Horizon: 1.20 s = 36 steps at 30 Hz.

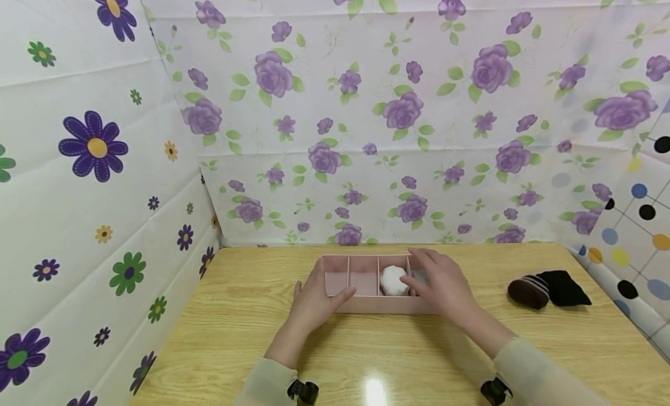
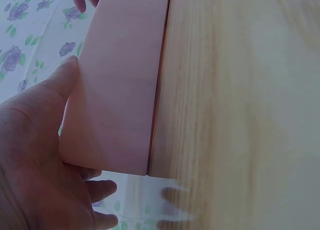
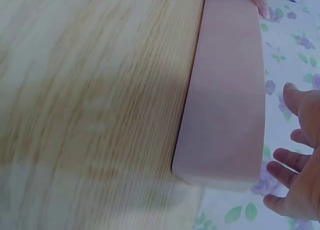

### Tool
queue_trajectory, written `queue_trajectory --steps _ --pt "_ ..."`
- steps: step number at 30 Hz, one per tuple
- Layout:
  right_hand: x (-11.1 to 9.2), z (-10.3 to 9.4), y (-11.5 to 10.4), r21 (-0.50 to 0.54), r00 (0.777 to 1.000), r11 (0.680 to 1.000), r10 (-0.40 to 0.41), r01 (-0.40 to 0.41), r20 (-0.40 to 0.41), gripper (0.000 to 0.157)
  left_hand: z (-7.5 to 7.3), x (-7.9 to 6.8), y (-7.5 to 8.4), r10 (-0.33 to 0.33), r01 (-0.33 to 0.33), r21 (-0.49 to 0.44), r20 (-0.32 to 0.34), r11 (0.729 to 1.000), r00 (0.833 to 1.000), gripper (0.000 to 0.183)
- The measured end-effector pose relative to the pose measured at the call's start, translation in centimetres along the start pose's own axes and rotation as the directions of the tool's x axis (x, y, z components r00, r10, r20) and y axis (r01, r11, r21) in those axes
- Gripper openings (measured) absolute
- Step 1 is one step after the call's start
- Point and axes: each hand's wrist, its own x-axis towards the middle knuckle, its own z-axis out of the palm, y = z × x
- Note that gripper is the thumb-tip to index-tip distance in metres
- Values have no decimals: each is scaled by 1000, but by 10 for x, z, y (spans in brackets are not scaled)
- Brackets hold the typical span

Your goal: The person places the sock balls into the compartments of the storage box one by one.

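In the head view a long pink box (image 1: 366,305) with dividers lies on the table. My left hand (image 1: 313,298) holds its left end, thumb over the front rim and fingers around the end wall. The left wrist view shows that thumb against the box's upper edge. A white, lumpy round thing (image 1: 392,280) sits in the third compartment from the left. Over the right end is my right hand (image 1: 442,284), its thumb near the white thing. It partly hides the rightmost compartment, where something greyish shows. In the right wrist view the right fingers (image 3: 287,175) are spread, apart from the box.
On the right of the wooden table (image 1: 235,336) lie a brown rounded item (image 1: 526,293) with a striped edge and a black cloth-like piece (image 1: 565,288), side by side. A flowered sheet (image 1: 366,179) hangs behind the table, with another at the left.
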Motion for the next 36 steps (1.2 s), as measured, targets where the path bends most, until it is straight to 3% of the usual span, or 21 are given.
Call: queue_trajectory --steps 11,19,36 --pt "-15 -24 20 -13 1000 1000 15 -15 -7 72 0 0 1 -1 1 -6 5 1000 1000 117" --pt "-28 -42 34 -53 997 996 70 -68 27 76 0 -1 1 -3 3 -11 3 1000 1000 116" --pt "-65 -76 85 -154 992 980 127 -127 -13 81 1 -2 0 10 -10 3 -4 1000 1000 116"
